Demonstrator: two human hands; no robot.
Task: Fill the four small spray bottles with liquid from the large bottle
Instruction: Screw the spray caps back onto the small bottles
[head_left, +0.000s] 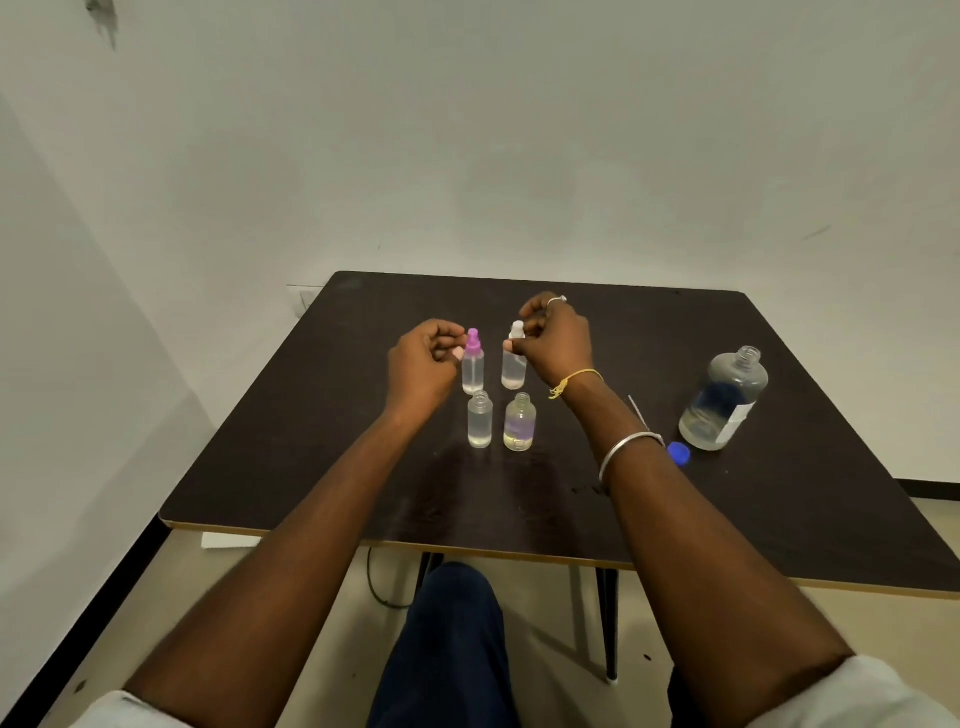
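A person sits at a dark wooden table (322, 457), both bare forearms reaching out over it. Four small spray bottles stand upright in a tight square at the middle of the table, all holding clear liquid. At the far left of the square is the pink-topped bottle (473, 370), and at the far right the white-topped bottle (513, 370). The two near ones have no tops: the open clear bottle (479, 422) on the left and the open tinted bottle (519, 423), with a faint purple and yellow cast, on the right.

The left hand (423, 366) has its fingers curled, the fingertips right at the side of the pink spray head; whether they grip it or only touch it cannot be told. The right hand (558, 340), wearing a ring, pinches the white-topped bottle at its spray head between thumb and curled fingers.

Well to the right stands the large bottle (724, 402), uncapped and about a third full of clear liquid. A blue cap (679, 453) lies on the table just beside its base. A thin white tube (637, 410) lies between the right wrist and the large bottle.
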